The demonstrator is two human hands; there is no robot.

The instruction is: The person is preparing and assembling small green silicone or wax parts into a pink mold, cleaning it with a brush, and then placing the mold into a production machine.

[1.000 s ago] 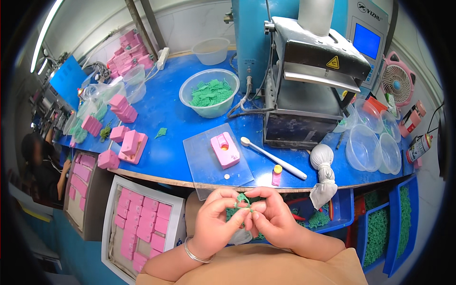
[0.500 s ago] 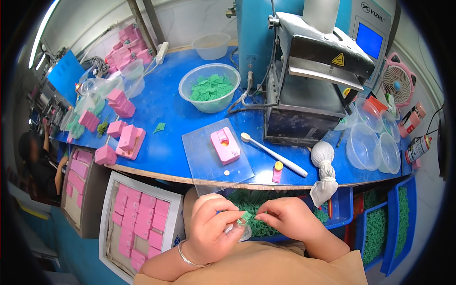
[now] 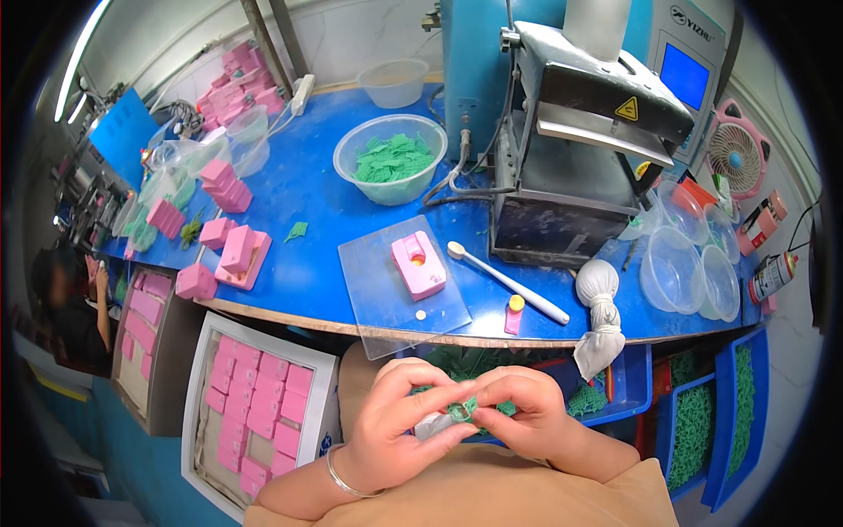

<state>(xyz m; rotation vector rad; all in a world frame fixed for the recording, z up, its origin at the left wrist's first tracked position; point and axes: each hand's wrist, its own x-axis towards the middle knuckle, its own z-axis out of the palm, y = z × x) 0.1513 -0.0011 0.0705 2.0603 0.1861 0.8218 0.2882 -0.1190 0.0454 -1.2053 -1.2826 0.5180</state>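
Note:
Close to my body, my left hand (image 3: 397, 423) and my right hand (image 3: 529, 409) meet fingertip to fingertip. Between them is a small green openwork piece (image 3: 462, 409), pinched by both hands and partly hidden by the fingers. A whitish, see-through item (image 3: 432, 427) shows under my left fingers; its kind is unclear. Below and beyond the hands, a blue bin (image 3: 634, 386) holds many green pieces. Ahead on the table, a pink block (image 3: 428, 279) with a rounded hollow lies on a clear sheet (image 3: 369, 272).
A white-handled brush (image 3: 518, 290), a small yellow-capped pink item (image 3: 514, 321) and a tied white cloth bundle (image 3: 597, 294) lie near the table edge. Behind stand a press machine (image 3: 566, 206) and a bowl (image 3: 347, 171) of green pieces. A framed tray (image 3: 200, 386) of pink blocks sits left.
My right hand has moved left to meet my left hand, and its fingers now close on the green piece. At far left, another person's hands have shifted.

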